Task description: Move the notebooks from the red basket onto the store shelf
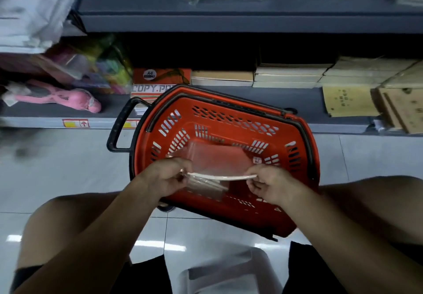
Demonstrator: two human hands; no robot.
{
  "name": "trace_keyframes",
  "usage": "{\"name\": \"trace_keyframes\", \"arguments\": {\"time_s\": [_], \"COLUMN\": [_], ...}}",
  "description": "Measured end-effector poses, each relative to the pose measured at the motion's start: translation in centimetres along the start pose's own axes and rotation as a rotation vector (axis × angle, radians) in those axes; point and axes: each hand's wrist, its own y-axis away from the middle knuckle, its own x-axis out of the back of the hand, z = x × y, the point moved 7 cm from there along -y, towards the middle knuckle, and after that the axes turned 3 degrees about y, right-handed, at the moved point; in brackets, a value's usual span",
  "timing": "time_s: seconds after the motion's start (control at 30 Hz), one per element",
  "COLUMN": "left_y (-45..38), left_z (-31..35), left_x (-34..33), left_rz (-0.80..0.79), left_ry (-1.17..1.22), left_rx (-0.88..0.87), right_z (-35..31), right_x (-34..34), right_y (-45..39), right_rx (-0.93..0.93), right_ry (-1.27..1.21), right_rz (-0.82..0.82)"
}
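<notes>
From the head camera, looking down, a person holds a thin notebook (222,177) edge-on above the red basket (304,138), which stands on the tiled floor in front of the store shelf (304,101). The left hand (166,177) pinches the notebook's left end, fingers curled round it, while the right hand (272,186) pinches the right end between thumb and curled fingers; the notebook spans the gap between the two grips, just above the basket's near half. Its long axis runs from 9 o'clock to 3 o'clock, nearly level, bowing slightly downward at the middle, with the pale edge turned toward the camera. A clear plastic wrapper (212,156) hangs around the notebook, spreading toward 12 o'clock over the basket floor and trailing below the left hand toward 6 o'clock. The basket's black handle (119,126) juts out at 9 o'clock from its rim. On the shelf at 12 o'clock sit stacked brown notebooks (290,74), with a copy paper box (160,80) to their left and a pink toy (75,100) further toward 9 o'clock.
</notes>
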Motion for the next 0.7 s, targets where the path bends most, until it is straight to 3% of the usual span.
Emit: {"name": "trace_keyframes", "arguments": {"time_s": [0.1,0.27,0.63,0.7], "left_y": [2.0,7.8,19.8,21.4], "left_z": [-1.2,-1.0,0.8,1.4], "left_x": [-0.3,-1.3,-1.4,-1.7], "left_rz": [-0.114,-0.439,-0.841,-0.838], "left_ry": [0.102,0.247,0.352,0.281], "left_rx": [-0.003,-0.119,-0.395,-0.453], "right_z": [-0.8,-1.8,-3.1,-3.4], "right_x": [0.8,0.9,1.8,1.9], "right_y": [3.9,10.6,22.5,24.1], "right_rx": [0.036,0.104,0.571,0.614], "right_ry": [-0.16,-0.411,-0.312,-0.322], "right_rz": [-0.086,-0.276,-0.653,-0.712]}}
